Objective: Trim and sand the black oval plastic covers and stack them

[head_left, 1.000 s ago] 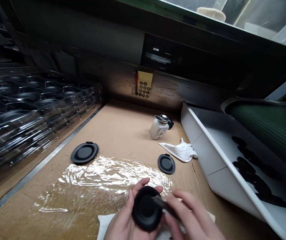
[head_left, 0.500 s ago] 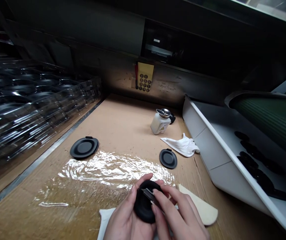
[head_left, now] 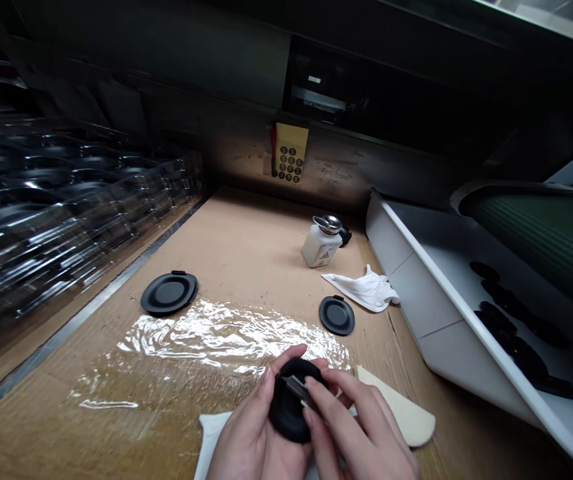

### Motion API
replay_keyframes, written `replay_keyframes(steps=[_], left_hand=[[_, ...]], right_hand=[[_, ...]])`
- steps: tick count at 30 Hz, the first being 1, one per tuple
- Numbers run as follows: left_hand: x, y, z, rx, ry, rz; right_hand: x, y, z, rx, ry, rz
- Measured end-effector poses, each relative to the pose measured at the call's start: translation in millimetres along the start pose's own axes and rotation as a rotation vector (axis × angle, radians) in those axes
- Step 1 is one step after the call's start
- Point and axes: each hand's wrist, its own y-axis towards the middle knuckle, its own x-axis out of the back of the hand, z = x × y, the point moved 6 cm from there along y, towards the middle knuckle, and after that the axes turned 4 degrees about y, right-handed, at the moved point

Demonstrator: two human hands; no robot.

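Black rubber disc (head_left: 286, 413), round, matte, thick-rimmed, sits bottom centre of frame: left hand (head_left: 249, 433) cups it; right hand (head_left: 361, 427) has its fingers pinched narrow on a flat metal blade (head_left: 297, 390) against the disc's face.

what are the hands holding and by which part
The left hand grips a black round rubber disc by its rim; the right hand pinches a small flat metal tool by its near end.

Place: factory assembly line | Evidence: green conveyor belt (head_left: 541, 247) | stacked clear trays (head_left: 66, 200) | cardboard-topped workbench (head_left: 236, 240)
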Motion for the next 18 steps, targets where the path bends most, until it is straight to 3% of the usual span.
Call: replay_keyframes(steps=[18], left_hand=[[-3.1,-0.8,-1.9,-0.031,0.029,-0.028]], right_hand=[[1.0,-1.3,0.0,-0.009,-0.035,0.08]])
